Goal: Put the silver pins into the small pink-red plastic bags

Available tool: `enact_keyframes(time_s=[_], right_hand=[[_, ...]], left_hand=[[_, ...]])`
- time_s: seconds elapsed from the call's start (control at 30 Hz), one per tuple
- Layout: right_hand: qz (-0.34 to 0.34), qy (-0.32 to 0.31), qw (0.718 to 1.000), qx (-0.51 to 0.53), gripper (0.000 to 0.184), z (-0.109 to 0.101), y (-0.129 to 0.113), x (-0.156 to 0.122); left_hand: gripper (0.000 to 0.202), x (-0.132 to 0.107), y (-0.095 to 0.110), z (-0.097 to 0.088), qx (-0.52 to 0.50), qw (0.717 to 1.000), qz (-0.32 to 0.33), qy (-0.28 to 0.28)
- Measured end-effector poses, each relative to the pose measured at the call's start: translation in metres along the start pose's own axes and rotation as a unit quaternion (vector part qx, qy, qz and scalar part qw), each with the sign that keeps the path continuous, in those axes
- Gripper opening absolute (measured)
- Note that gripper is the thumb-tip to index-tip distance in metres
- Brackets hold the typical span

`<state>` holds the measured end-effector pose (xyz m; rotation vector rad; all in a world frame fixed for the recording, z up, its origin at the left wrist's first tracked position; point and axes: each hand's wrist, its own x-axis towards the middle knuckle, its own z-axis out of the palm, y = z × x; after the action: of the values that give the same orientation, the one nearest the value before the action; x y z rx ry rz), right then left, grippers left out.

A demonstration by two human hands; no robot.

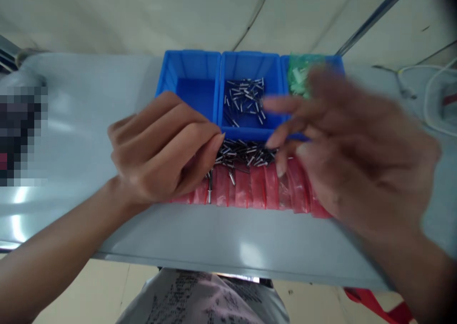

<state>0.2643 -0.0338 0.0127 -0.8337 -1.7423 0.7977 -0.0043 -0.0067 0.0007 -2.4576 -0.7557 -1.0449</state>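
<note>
My left hand [166, 148] is closed above the left part of a row of red plastic bags [243, 191], its thumb and forefinger pressed together. What is inside its fingers is hidden. Just under it, a pop rivet [209, 191] with a silver end points down over the bags; I cannot tell whether the hand touches it. A heap of similar rivets [250, 152] lies along the top of the bags. Blurred by motion, my right hand [350, 148] hovers over the right of the heap, fingers apart, with nothing visible between them.
Three blue bins stand side by side behind the heap: the left bin [189, 63], the middle bin [252, 60] with loose rivets, and the right bin [333, 62] with a green plastic bag [298, 76]. A white cable [428, 95] lies at right on the grey table [221, 233].
</note>
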Motion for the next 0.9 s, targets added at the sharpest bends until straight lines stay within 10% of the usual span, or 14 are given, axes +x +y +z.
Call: enact_keyframes(time_s=[0.2, 0.63, 0.9], right_hand=[[-0.227, -0.198, 0.859, -0.414, 0.049, -0.001, 0.015, -0.01], [-0.237, -0.153, 0.896, -0.343, 0.013, 0.003, 0.017, -0.01], [-0.227, -0.188, 0.866, -0.404, 0.035, 0.005, 0.023, -0.017]], left_hand=[[0.016, 0.0, 0.0, -0.002, 0.018, 1.0, -0.007, -0.009], [0.02, -0.001, 0.002, 0.0, 0.001, 1.0, -0.019, -0.017], [0.013, -0.002, -0.007, 0.004, 0.006, 0.999, 0.042, 0.007]])
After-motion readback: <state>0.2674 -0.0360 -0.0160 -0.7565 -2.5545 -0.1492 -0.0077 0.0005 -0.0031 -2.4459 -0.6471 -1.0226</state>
